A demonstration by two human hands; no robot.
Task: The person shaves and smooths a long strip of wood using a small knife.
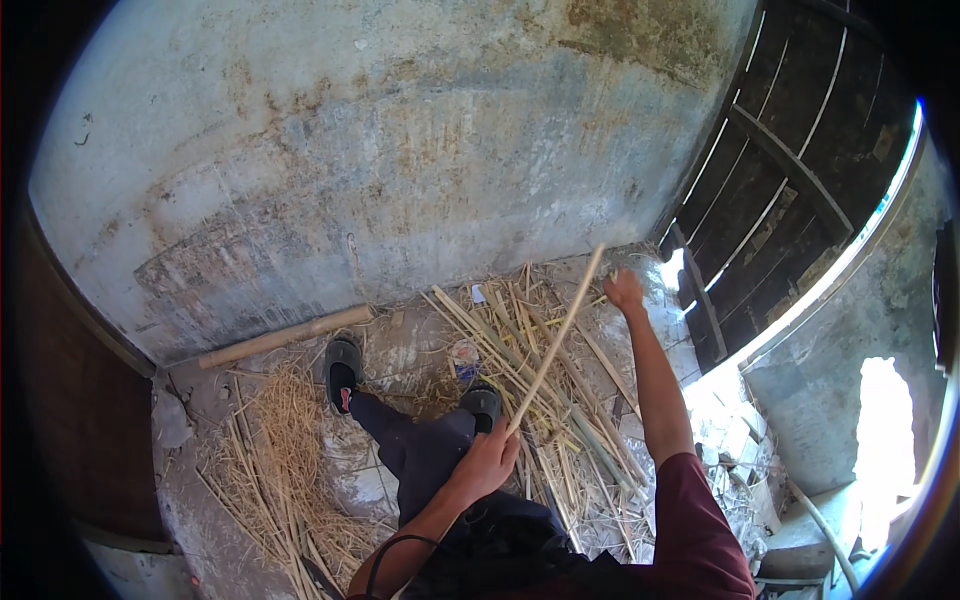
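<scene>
Nearest, the person's R sleeve (702, 515), dark red, at the lower edge, w/ the bare forearm reaching up & away from it. L hand (487, 465) is in front of the body, over the dark trousers (425, 450), fingers closed round the lower end of a stick (556, 345). That stick (pale, thin, a bit blurred) slants up & to the right from the fist, its top end clear of the floor & just left of the R hand (624, 288). R hand is out at nearly full reach, fingers curled in, not spread; can't tell if it's gripping anything thin, & a gap shows btwn it & the stick.

Below, two dark shoes (343, 372) on the floor, feet apart. Right of them, a heap of split canes (590, 425), lying mostly lengthwise, some greenish, w/ loose bits around. Left of them, a straw pile (295, 435), long strips along its side. Rubble (738, 440) lies further right in bright light.

Farther off, a thick pole (290, 337) lies near the foot of the stained wall (400, 170). Dark plank door (790, 180) at upper right, light coming thru the gaps.
</scene>
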